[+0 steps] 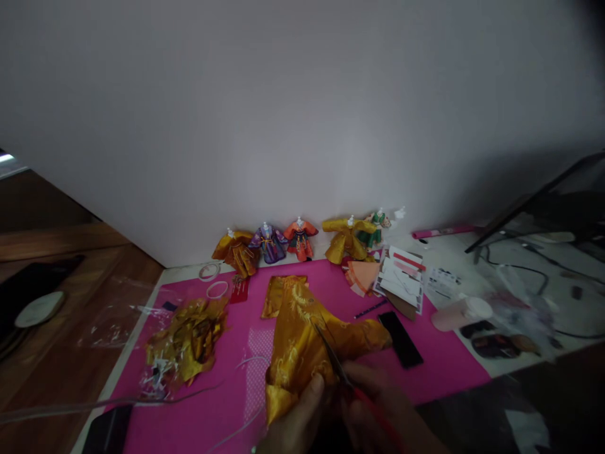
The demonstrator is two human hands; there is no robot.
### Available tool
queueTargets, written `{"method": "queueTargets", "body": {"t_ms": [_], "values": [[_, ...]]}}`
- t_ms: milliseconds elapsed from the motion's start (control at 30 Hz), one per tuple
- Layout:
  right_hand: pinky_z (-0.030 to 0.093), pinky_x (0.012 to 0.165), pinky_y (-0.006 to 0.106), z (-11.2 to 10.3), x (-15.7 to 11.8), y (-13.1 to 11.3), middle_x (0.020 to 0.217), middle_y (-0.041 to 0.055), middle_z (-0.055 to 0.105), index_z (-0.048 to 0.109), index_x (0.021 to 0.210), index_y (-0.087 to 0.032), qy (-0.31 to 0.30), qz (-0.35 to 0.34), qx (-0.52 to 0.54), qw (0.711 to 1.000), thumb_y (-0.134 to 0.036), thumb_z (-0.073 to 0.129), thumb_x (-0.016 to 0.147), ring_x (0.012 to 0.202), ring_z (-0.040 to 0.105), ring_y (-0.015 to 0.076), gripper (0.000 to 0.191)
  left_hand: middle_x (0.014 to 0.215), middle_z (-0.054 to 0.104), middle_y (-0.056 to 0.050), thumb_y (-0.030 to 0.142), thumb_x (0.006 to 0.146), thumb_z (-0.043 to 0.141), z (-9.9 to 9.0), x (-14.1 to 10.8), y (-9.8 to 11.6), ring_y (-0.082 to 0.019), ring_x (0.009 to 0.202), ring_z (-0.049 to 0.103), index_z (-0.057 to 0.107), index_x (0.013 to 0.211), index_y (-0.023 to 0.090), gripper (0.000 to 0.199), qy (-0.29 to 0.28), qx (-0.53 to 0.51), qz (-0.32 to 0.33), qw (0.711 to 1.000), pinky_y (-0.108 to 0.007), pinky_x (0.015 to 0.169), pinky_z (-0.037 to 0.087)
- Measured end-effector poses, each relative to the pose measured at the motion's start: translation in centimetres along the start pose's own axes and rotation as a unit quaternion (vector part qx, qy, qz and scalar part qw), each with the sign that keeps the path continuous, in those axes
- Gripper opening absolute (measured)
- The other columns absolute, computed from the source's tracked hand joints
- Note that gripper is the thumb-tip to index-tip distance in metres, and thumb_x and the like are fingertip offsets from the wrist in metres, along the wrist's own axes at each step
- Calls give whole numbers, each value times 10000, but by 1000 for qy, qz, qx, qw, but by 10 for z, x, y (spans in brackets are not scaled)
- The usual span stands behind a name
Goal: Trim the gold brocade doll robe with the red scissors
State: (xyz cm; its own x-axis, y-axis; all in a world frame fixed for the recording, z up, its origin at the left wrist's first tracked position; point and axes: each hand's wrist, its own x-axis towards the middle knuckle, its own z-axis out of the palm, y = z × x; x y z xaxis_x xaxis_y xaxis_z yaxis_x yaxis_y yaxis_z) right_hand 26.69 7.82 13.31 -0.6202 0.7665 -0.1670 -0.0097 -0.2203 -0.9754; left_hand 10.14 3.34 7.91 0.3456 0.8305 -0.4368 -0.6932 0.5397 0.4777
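Gold garment: lies over the middle of the pink mat, toward its near edge. Body's long axis runs roughly near to far; 1 sleeve sticks out toward the mat's right side. From both hands' fingers the garment lies ahead, mostly forward and left of the right hand.

Left hand: nearer of the 2, in contact, thumb on top and pressing the near end of the cloth; fingers underneath hidden. Right hand: fingers wrapped around red handles of scissors; exact finger placement blurred. Blades point away and left, over the cloth near the sleeve's base. Can't tell if they bite in.

Mat's left part: gold scraps with clear plastic. Mat's right part: dark phone, just beside the sleeve end; papers at the far right corner. Along the mat's far edge, by the wall: 5 small dressed figures. Off the mat's right edge, partly overlapping: pale bottle.
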Motion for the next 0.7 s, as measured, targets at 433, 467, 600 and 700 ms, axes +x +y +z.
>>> {"method": "queueTargets", "body": {"t_ms": [433,467,600,700], "values": [[471,533,275,0,-2,-1,645,21,556,745,876,-209,11,1,-18,1000,-864,547,760,558,505,147,694,1047,803,-96,408,907,649,3,4,-4,-293,1331,552,827,933,178,291,-59,-45,-45,996,-422,1223,270],[476,541,282,1,-2,0,650,23,559,745,883,-212,13,1,-19,1000,-857,545,770,562,508,151,684,1061,800,-98,407,903,655,4,4,-3,-295,1337,547,828,934,181,286,-62,-46,-44,996,-423,1223,268],[489,542,293,1,-3,0,662,31,572,751,884,-212,16,-9,-21,1000,-861,543,766,564,511,156,691,1039,804,-103,416,909,646,2,3,-1,-298,1338,547,835,895,192,294,-75,-52,-53,994,-428,1224,261],[488,536,283,0,-4,0,662,33,578,758,884,-207,19,-13,-28,999,-865,537,764,578,522,159,705,1014,808,-96,397,914,644,-1,3,-4,-289,1320,561,833,857,185,290,-72,-49,-50,995,-411,1223,262]]}}
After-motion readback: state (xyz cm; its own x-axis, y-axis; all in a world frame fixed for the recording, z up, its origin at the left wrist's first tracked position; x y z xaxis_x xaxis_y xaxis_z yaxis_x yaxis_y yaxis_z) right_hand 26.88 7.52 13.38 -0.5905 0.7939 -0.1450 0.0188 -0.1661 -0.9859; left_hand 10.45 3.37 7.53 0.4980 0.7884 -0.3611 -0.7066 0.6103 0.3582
